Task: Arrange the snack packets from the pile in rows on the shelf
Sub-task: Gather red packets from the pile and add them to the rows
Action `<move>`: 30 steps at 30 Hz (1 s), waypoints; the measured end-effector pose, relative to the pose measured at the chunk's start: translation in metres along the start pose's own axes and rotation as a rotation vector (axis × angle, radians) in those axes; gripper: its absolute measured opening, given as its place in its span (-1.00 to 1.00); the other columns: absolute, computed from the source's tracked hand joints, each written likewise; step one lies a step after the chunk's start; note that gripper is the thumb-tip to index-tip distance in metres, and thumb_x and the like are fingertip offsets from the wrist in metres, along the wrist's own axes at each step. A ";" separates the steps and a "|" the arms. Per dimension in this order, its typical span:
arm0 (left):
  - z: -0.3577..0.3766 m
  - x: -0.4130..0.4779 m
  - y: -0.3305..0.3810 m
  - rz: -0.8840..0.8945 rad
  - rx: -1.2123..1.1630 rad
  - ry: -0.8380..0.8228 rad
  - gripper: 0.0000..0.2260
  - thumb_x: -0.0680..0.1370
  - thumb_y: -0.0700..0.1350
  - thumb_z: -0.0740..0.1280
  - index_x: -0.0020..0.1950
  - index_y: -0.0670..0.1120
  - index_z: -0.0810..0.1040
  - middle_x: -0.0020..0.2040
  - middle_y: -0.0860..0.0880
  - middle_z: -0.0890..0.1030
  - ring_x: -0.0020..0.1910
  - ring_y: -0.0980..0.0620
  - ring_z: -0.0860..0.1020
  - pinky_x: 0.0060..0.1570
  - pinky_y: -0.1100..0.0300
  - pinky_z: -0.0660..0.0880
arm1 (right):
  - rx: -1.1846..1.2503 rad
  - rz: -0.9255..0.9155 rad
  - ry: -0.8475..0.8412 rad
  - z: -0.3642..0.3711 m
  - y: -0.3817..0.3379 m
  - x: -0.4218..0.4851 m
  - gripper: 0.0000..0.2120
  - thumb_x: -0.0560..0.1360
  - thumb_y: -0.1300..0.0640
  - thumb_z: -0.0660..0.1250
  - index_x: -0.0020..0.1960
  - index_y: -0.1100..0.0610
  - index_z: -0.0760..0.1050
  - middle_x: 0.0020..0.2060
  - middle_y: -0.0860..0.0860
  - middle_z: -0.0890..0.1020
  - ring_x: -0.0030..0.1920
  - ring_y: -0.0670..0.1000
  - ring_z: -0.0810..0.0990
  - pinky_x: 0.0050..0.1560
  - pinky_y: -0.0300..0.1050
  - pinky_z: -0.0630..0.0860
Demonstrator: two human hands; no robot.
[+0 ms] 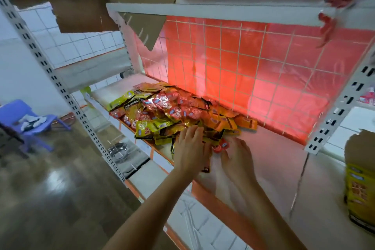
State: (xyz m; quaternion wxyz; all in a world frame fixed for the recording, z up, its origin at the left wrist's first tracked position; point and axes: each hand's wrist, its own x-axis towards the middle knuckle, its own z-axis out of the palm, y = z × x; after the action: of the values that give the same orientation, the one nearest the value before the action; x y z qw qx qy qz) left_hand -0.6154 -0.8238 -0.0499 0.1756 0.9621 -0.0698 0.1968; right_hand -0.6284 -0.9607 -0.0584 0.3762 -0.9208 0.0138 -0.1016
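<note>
Picking from the pile (172,111).
Flat left hand (189,148) steadies it; right hand (236,155) pinches a red packet (220,146), bound for the shelf (274,148).

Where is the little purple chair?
The purple chair stands on the floor at the far left of the head view, past the white shelf post, left of the snack pile.

A loose pile of snack packets (172,111), yellow, red and orange, lies heaped and overlapping on the left part of the pale shelf (274,148), from its front edge nearly to the back.
</note>
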 end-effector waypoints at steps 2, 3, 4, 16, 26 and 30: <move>0.003 0.025 -0.013 0.025 -0.013 -0.042 -0.59 0.55 0.01 0.22 0.34 -0.14 0.45 0.28 -0.11 0.51 0.26 -0.16 0.44 0.20 -0.04 0.44 | 0.004 0.037 0.026 0.007 -0.007 0.017 -0.70 0.44 0.18 0.23 0.16 0.14 0.52 0.07 0.12 0.59 0.11 0.20 0.49 0.05 -0.02 0.37; 0.005 0.036 -0.019 0.045 -0.012 -0.054 -0.61 0.56 -0.02 0.22 0.36 -0.13 0.43 0.30 -0.10 0.49 0.27 -0.15 0.42 0.22 -0.03 0.42 | 0.001 0.053 0.041 0.010 -0.009 0.025 -0.72 0.45 0.23 0.26 0.16 0.16 0.52 0.08 0.13 0.58 0.12 0.21 0.49 0.06 -0.02 0.38; 0.006 0.047 -0.024 0.070 -0.002 -0.058 -0.62 0.57 -0.04 0.22 0.36 -0.13 0.42 0.30 -0.10 0.48 0.28 -0.14 0.41 0.22 -0.02 0.41 | -0.004 0.064 0.053 0.012 -0.012 0.032 -0.71 0.46 0.27 0.29 0.18 0.17 0.51 0.11 0.14 0.57 0.15 0.21 0.47 0.09 -0.01 0.38; 0.025 0.171 -0.050 0.127 0.145 -0.321 -0.63 0.56 -0.13 0.19 0.37 -0.14 0.37 0.37 -0.15 0.38 0.38 -0.17 0.30 0.29 -0.06 0.34 | -0.108 0.111 -0.007 0.037 -0.039 0.086 -0.35 0.42 0.15 0.32 0.48 0.02 0.24 0.33 0.06 0.40 0.36 0.09 0.32 0.32 -0.07 0.27; 0.033 0.183 -0.062 0.045 0.239 -0.536 -0.48 0.53 0.10 0.22 0.44 -0.07 0.30 0.42 -0.20 0.31 0.40 -0.25 0.25 0.36 -0.13 0.19 | -0.222 0.096 -0.022 0.055 -0.035 0.096 -0.44 0.34 0.00 0.14 0.33 0.05 0.45 0.17 0.09 0.55 0.24 0.15 0.44 0.23 0.01 0.38; 0.026 0.180 -0.059 0.058 0.187 -0.457 -0.43 0.47 0.12 0.36 0.38 -0.13 0.36 0.33 -0.23 0.33 0.31 -0.27 0.34 0.28 -0.10 0.32 | -0.304 0.106 0.011 0.048 -0.034 0.096 -0.62 0.48 0.00 0.25 0.29 -0.07 0.47 0.21 -0.02 0.55 0.26 0.09 0.45 0.22 -0.01 0.41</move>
State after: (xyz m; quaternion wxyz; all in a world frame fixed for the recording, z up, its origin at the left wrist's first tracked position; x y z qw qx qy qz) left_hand -0.4298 -0.7906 -0.0182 0.0598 0.9912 -0.1169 -0.0153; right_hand -0.5263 -0.9132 -0.0513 0.2373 -0.9645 0.0796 -0.0836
